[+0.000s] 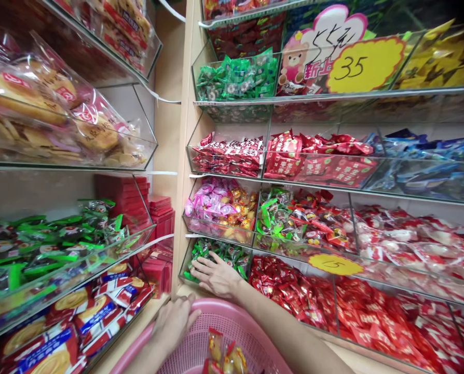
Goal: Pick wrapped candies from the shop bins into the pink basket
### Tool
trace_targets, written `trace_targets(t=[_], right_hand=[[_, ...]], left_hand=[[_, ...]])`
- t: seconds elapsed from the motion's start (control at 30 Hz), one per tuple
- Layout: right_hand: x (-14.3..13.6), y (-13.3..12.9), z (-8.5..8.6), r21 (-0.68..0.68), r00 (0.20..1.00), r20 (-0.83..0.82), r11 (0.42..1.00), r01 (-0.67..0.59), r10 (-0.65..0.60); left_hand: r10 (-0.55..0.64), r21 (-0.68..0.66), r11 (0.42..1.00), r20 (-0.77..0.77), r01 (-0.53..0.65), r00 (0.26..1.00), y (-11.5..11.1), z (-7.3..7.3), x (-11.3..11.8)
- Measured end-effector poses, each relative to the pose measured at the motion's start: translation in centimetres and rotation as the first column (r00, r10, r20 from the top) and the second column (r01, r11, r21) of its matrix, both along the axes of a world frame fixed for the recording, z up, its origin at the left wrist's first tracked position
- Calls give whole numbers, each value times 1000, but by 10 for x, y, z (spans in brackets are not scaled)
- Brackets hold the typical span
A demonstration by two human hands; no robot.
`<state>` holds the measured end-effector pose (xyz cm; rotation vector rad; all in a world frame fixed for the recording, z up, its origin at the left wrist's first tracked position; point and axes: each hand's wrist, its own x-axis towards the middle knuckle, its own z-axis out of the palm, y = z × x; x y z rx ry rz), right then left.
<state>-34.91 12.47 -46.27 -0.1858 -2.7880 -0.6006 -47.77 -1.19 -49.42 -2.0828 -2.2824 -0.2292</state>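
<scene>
My left hand (pixel 176 318) grips the far rim of a pink plastic basket (pixel 251 332), its fingers curled over the edge. Inside the basket lie a few clear-and-red wrapped snacks (pixel 227 356). Reaching past the basket, my right hand (pixel 218 278) is over the lowest left bin, palm down with its fingers stretched and apart. Green-wrapped candies (pixel 232 254) fill that bin, just under and behind the fingers. Nothing shows in the right hand, and whether its fingertips touch the candies I cannot tell.
Red-wrapped candies (pixel 286 285) fill the bin to the right. Pink and gold candies (pixel 224 205) sit one shelf up. A yellow price tag (pixel 335 264) hangs on a bin front. Packaged biscuits (pixel 60 332) and red boxes (pixel 162 228) stand left of the wooden post (pixel 183 145).
</scene>
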Motion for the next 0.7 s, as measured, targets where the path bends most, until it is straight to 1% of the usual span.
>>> trace_targets(t=[0.13,0.3,0.4,0.5,0.7], right_hand=[[2,7,0,-23,1000,-12,1000,-18,18],[2,15,2,-43,999,27,999,-27,28],[3,20,4,-41,998,57,999,-15,18],[4,24,3,-22,997,63,999,-36,37],[6,21,-2,26,998,33,998,-49,48]], left_hand=[[14,10,1000,7,-14,1000,0,0,0],[24,11,1000,15,-24,1000,-2,-1,-4],[21,14,1000,17,-22,1000,-1,-3,-6],[27,20,999,0,-27,1000,0,-5,-6],[8,14,1000,-51,-7,999,-2,2,0]])
